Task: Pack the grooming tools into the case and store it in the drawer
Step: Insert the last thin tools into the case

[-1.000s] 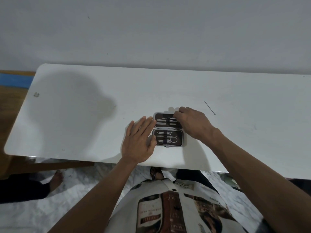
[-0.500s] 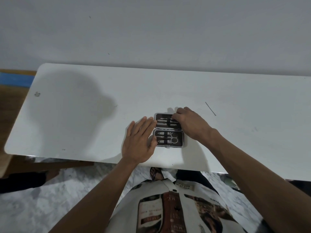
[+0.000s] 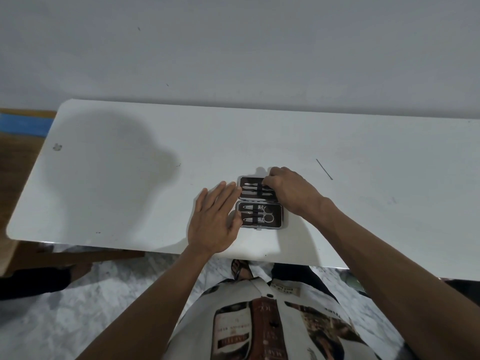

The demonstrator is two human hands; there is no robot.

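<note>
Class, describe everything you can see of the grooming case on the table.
The grooming case lies open and flat on the white table, near its front edge. It has a silvery rim, a dark lining and two halves; metal tools, scissors among them, sit under dark straps. The left hand rests against its left side; the right hand covers the far half's right end.

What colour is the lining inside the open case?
Dark brown lining, framed by a silver-grey rim; it shows best in the head view.

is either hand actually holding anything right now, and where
Nothing is lifted. The left hand rests flat against the left edge of the open dark grooming case; the right hand covers its far half's right end, the grip hidden.
</note>
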